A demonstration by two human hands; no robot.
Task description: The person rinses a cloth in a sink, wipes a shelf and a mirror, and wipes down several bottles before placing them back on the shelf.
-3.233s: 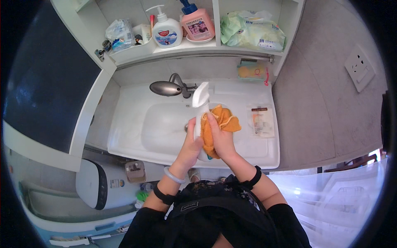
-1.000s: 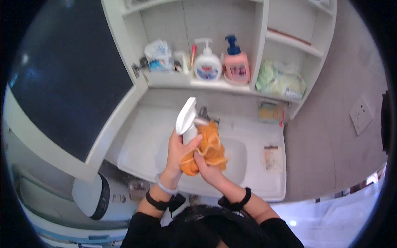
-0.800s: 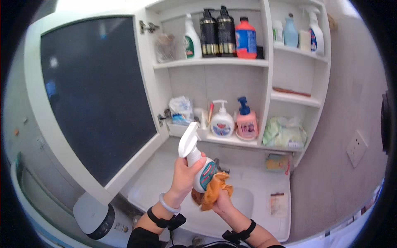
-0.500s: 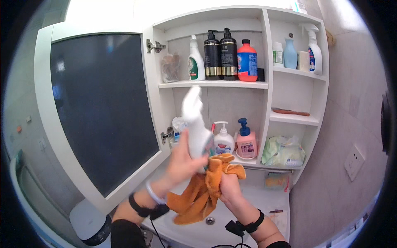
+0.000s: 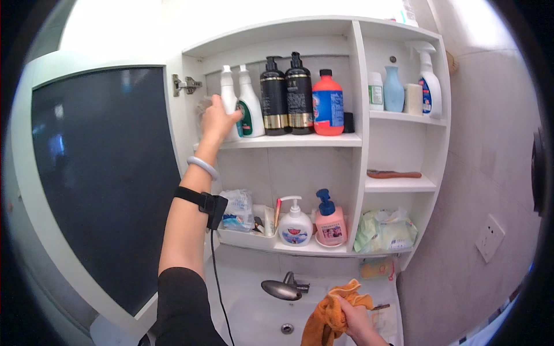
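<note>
My left hand (image 5: 217, 122) is raised to the upper shelf at its left end, its fingers closed round a white bottle (image 5: 229, 92). That bottle stands upright beside a second white bottle with a green label (image 5: 250, 106). To their right are two black pump bottles (image 5: 286, 95) and a red bottle with a blue label (image 5: 328, 104). Low over the sink, my right hand (image 5: 356, 320) grips a bunched orange cloth (image 5: 327, 317), which hangs down from the fingers.
The mirrored cabinet door (image 5: 104, 190) hangs open at the left. On the lower shelf stand a white pump bottle (image 5: 296, 225), a pink pump bottle (image 5: 330, 222) and a white bin (image 5: 245, 239). The faucet (image 5: 285, 288) sits over the sink; side shelves hold a spray bottle (image 5: 430, 86) and a wipes pack (image 5: 386, 232).
My left hand has carried the white bottle away from the cloth, up and left to the upper shelf. My right hand has lowered to the right with the orange cloth.
</note>
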